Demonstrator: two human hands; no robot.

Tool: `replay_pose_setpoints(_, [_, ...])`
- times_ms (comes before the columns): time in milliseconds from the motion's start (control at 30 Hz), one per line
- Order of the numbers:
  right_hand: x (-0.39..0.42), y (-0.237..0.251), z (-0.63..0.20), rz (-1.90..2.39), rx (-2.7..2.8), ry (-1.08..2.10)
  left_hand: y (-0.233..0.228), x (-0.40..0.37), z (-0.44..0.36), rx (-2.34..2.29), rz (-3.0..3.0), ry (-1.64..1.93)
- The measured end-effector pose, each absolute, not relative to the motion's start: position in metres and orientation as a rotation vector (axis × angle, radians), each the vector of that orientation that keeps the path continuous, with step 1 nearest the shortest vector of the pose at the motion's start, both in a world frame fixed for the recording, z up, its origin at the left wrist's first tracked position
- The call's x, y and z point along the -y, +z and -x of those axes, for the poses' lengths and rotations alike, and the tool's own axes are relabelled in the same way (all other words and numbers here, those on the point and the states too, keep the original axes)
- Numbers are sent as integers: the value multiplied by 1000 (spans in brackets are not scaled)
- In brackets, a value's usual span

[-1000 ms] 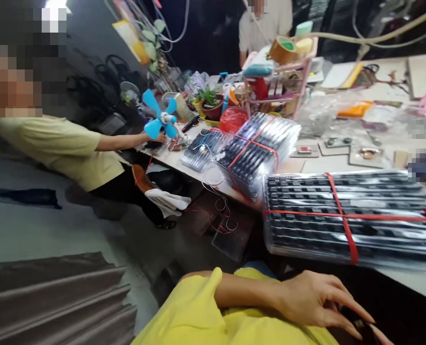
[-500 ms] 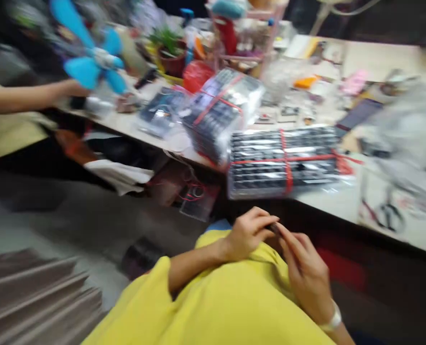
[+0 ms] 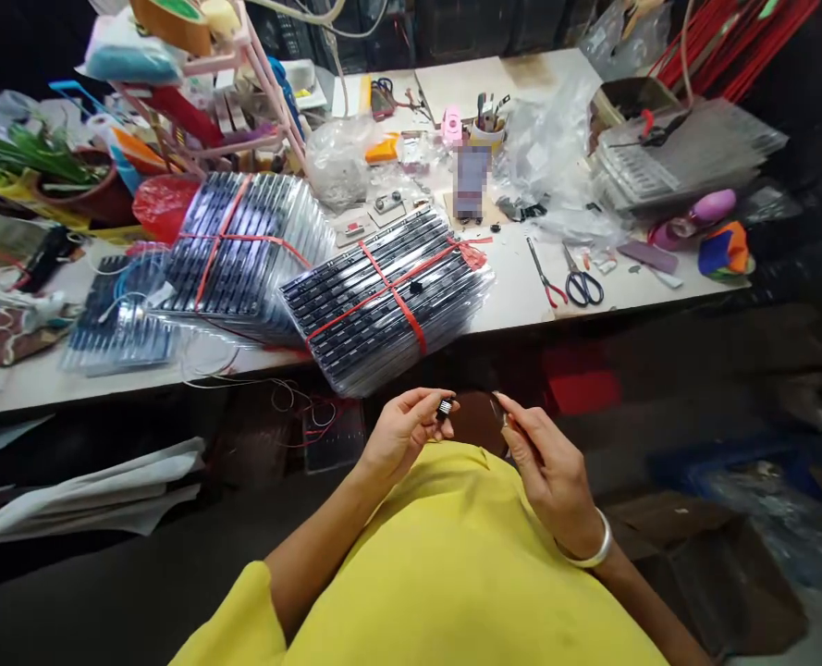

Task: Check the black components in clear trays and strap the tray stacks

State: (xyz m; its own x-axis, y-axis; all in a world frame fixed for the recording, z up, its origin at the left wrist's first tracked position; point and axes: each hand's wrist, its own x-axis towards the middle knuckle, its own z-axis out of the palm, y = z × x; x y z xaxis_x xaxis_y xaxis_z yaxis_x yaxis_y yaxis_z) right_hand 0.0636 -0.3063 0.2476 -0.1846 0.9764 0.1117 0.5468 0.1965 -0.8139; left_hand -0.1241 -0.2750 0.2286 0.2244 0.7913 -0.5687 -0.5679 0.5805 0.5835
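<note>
My left hand [image 3: 398, 437] pinches a small black part with pale stripes [image 3: 445, 409] between thumb and fingertips, held above my lap. A short way to the right, my right hand [image 3: 553, 472] is closed, thumb against forefinger, on a thin dark piece [image 3: 496, 400] whose kind I cannot make out. The two hands are apart. Just beyond them, at the table's front edge, lies a bundle of black strips in clear plastic trays [image 3: 383, 296], tied with red ribbon. A small black piece [image 3: 416, 288] rests on top of it.
Another tied tray bundle [image 3: 237, 245] lies to the left. Red-handled pliers [image 3: 545, 277] and scissors [image 3: 582, 282] lie on the table [image 3: 508, 296] at right. Plastic bags [image 3: 556, 139], a pink rack [image 3: 268, 79] and a potted plant [image 3: 81, 190] stand farther back. A cardboard box [image 3: 716, 564] is on the floor.
The view has swung to the right; the blue fan and a co-worker's arm have mostly left it. My hands, together before, have drawn apart, and the striped black part now shows.
</note>
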Motion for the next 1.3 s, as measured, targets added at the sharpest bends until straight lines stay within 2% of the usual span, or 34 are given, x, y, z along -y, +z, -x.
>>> replay_pose_setpoints(333, [307,243,-56,1379,1811,933,229,271,127,-880,-268,907])
replay_pose_setpoints(467, [286,245,-56,1351,1843,875,234,270,130,-939,-344,971])
replay_pose_setpoints(600, [227,232,-64,1479,1776,781,238,267,139,-1071,-457,1070])
replay_pose_setpoints(833, [82,156,-82,1967,1400,632,239,262,168,-1212,-433,1210])
replay_pose_setpoints(933, [45,143,-84,2045,1309,573,241,261,179,-1237,-376,1262])
replay_pose_setpoints(1100, [36,173,-78,1928,1335,393,243,248,192,-1195,-390,1393])
replay_pose_setpoints(1300, [93,212,8,1510,1905,421,239,214,193,-1163,-486,1382])
